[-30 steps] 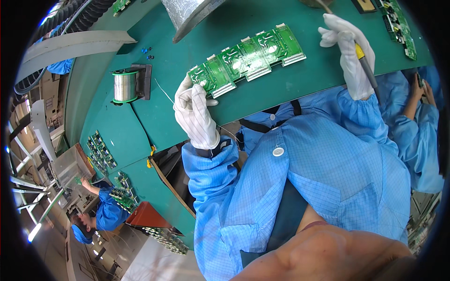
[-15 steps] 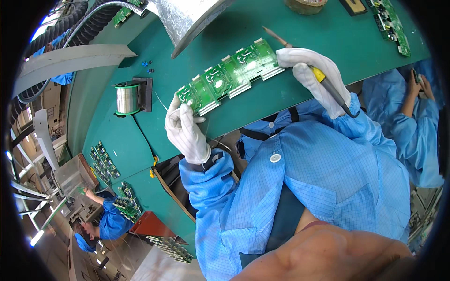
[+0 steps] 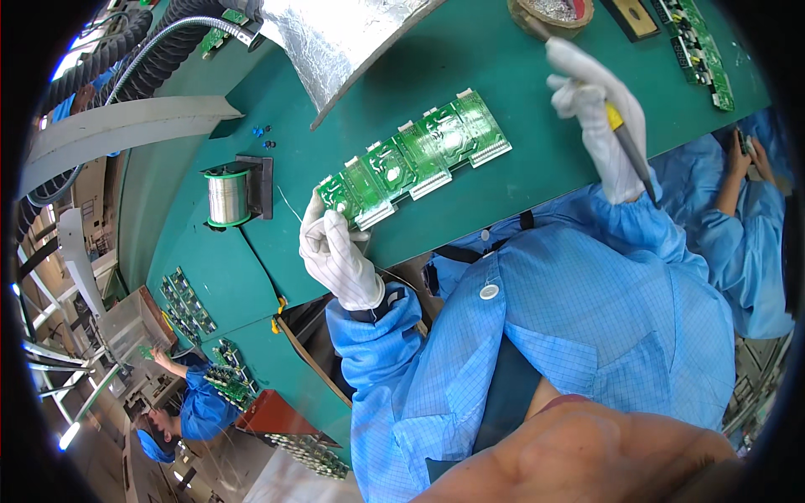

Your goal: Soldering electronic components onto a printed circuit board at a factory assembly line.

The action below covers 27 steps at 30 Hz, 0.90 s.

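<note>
A long green circuit board is tilted over the green table. My left hand, in a white glove, pinches its left end between thumb and fingers. A thin strand of solder wire sticks up beside those fingers. Off the board's right end, my right hand, also gloved, grips a soldering iron with a yellow band and dark handle. The iron's blurred front end points up and left, at the near side of a round bowl with silvery bits inside. Whether iron and bowl touch, I cannot tell.
A solder spool stands left of the board. Above hangs a foil-covered hood. More circuit boards lie at the far right, others at the left. One co-worker is at lower left, another at right.
My right hand has left the board's right end and moved up and right with the soldering iron, toward the bowl. My left hand still holds the board, which sits slightly lower in view.
</note>
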Available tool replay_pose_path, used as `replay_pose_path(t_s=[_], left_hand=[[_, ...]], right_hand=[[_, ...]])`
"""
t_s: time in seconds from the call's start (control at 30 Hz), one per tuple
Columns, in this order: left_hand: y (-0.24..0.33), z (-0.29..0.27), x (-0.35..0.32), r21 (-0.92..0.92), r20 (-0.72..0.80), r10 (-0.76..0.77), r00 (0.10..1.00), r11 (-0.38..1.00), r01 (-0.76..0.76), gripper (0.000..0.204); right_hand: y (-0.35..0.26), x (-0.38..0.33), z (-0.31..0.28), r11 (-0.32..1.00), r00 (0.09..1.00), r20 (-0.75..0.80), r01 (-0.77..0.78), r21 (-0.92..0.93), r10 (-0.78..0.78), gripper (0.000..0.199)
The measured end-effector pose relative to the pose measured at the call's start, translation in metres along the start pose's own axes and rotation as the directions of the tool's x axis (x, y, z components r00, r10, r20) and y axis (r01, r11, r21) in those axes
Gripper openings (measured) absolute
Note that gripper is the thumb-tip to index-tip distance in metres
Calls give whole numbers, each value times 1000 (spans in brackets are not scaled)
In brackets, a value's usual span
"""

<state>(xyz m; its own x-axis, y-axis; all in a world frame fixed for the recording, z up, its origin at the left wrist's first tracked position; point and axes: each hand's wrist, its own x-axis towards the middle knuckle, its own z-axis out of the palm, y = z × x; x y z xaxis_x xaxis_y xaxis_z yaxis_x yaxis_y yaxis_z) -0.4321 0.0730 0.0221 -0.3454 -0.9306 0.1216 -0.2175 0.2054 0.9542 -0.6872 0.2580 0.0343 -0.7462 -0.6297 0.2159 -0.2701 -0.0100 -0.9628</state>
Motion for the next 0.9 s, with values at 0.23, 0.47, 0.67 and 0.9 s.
replay_pose_path(t_s=[0.23, 0.47, 0.67, 0.9], left_hand=[[1, 1, 0, 6, -3, -17, 1000, 1000, 17, 37], [5, 3, 0, 20, -15, -25, 1000, 999, 25, 38], [2, 0, -1, -75, 16, -20, 1000, 997, 21, 39], [3, 2, 0, -1, -14, -23, 1000, 1000, 23, 34]], right_hand=[[18, 0, 19, 928, 896, 297, 366, -72, -331, 25], [17, 0, 21, 984, 954, 244, 180, 1, -175, 40], [10, -5, 22, 997, 966, 259, -38, 61, 21, 39], [23, -12, 28, 973, 988, 146, -84, 216, 53, 38]])
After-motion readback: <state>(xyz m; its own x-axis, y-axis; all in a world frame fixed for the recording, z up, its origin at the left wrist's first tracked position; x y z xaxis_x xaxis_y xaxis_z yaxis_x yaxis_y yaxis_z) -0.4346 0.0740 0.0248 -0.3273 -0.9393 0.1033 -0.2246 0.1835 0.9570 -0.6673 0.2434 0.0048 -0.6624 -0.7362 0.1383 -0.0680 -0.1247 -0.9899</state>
